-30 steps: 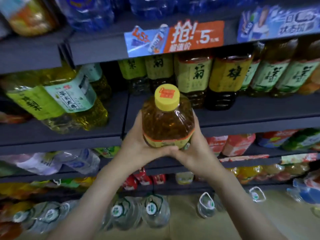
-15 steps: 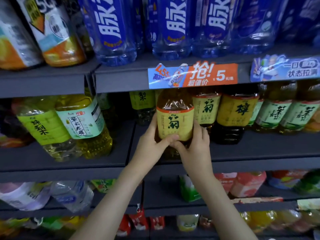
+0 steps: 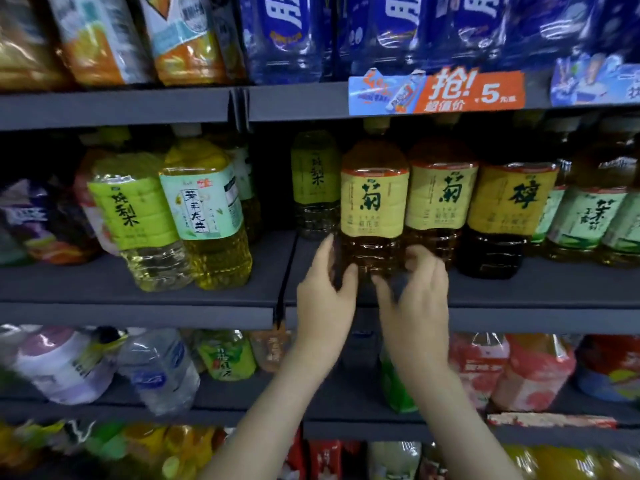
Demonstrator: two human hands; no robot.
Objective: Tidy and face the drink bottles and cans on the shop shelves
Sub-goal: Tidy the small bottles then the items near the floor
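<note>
- We face grey shelves (image 3: 138, 296) packed with big drink bottles; the middle tier is our working level, with a promo price strip (image 3: 436, 93) on the edge of the tier above it.
- On that tier's right-hand bay, a row of amber tea bottles stands upright, labels outward: a second chrysanthemum bottle (image 3: 441, 199) just right of ours, then a darker one (image 3: 509, 209).
- Our chrysanthemum tea bottle (image 3: 374, 199) stands on the shelf at the left end of that row, long axis vertical, yellow label squarely toward us.
- It lies straight ahead of and above both hands, which bracket its clear base from either side, about equally near.
- Our left hand (image 3: 323, 303) has fingers spread and loosely curved, fingertips at the bottle's lower left flank; whether they press it we cannot tell.
- Our right hand (image 3: 415, 299) is likewise unclenched, blurred, fingers curled near the lower right, gripping nothing firmly.
- We judge this bottle seated and faced; any next nudge would push it back or sideways into line.
</note>
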